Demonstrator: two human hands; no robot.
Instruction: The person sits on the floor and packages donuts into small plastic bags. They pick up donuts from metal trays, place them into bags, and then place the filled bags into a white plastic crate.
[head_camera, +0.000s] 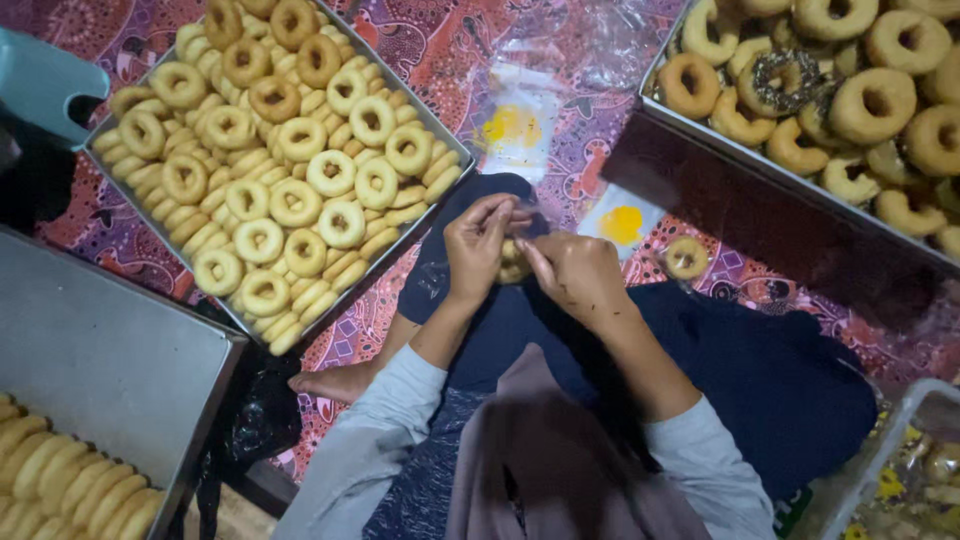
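My left hand (475, 245) and my right hand (575, 275) meet over my lap. Together they pinch a small clear plastic bag with a ring-shaped doughnut (513, 262) inside it. The doughnut is mostly hidden between my fingers. I sit on a patterned red mat with my legs in dark blue trousers (760, 370). One loose doughnut (686, 257) lies on the mat just right of my right hand.
A metal tray (445, 135) packed with pale ring doughnuts lies at upper left. Another tray (700, 135) of larger browned doughnuts sits at upper right. Small clear bags with yellow marks (515, 125) lie between them. A third tray (110, 360) is at lower left, a plastic tub (900, 470) at lower right.
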